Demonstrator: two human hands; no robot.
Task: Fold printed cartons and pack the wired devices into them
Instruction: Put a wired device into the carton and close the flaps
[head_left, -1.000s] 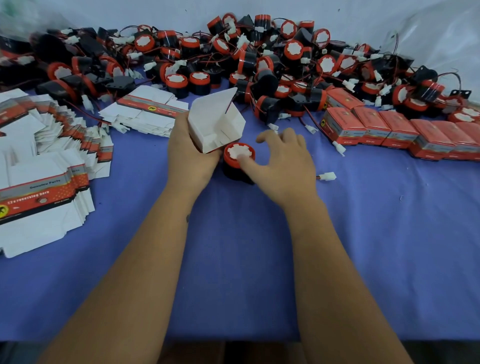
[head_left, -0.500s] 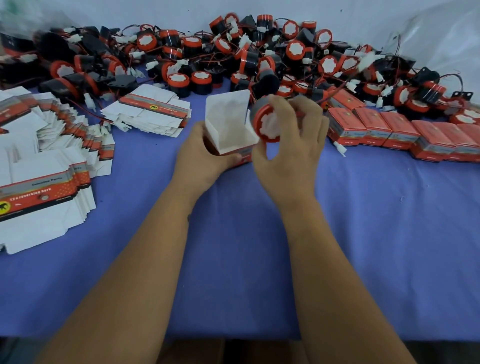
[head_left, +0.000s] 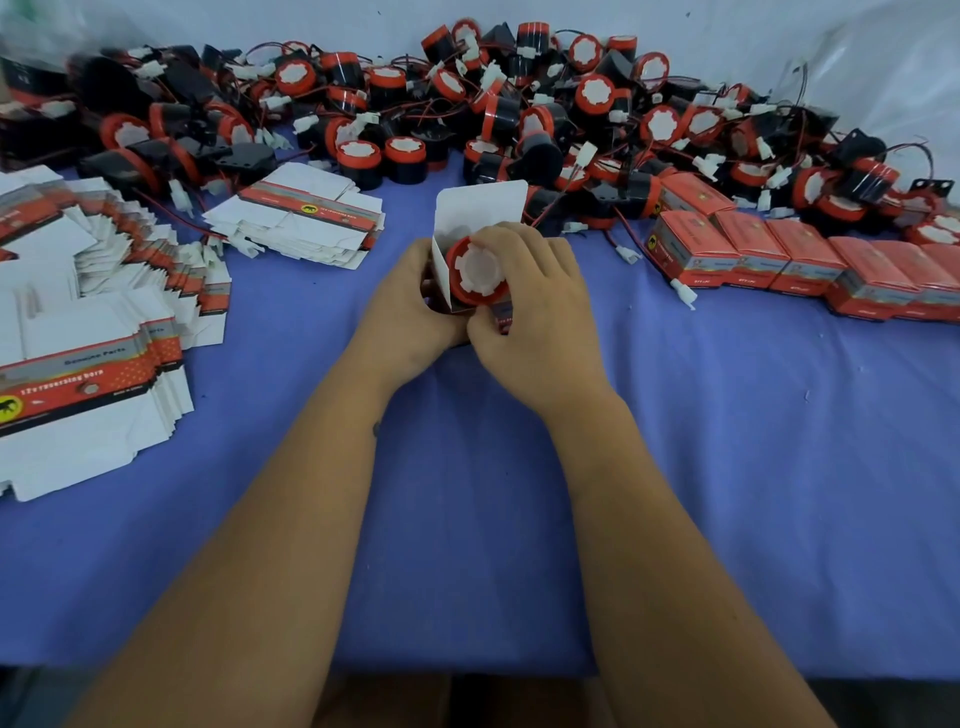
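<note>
1. Fingers of the right hand (head_left: 535, 312) pinch the device (head_left: 475, 271), seating it in the carton (head_left: 480, 208).
2. The left hand (head_left: 410, 312) cups that thin carton; it likely crushes easily, so grip the edges.
3. Packed boxes (head_left: 779, 254) line the cloth (head_left: 727, 441) nearby.

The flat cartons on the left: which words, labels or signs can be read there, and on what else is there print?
"Genuine Parts": grey band of the nearest flat carton.
"12v reversing horn": its red band, blurred, uncertain.
Yellow round animal logo: same carton.
Second carton stack: print unreadable.
Packed boxes: too small.
</note>
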